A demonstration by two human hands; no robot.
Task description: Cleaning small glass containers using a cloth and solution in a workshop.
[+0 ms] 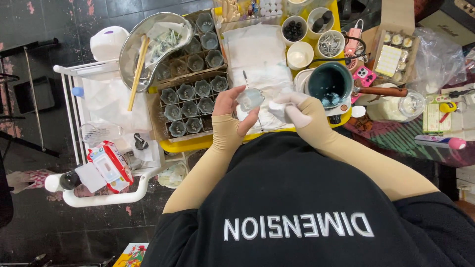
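Clear glass [250, 99], a small rounded piece with a thin rod sticking up at 12 o'clock, sits pinched in the left hand [228, 114], fingers curled around its left side. Just at 3 o'clock of it the right hand [297, 111], gloved in white at the fingers, is closed on a wad of white cloth [278, 111] that touches the glass. Both hover over white paper [257, 54] on a yellow tray [198, 144]. A dark teal pot [330, 83] stands at 2 o'clock, cardboard racks of grey cups [190, 106] at 9 o'clock.
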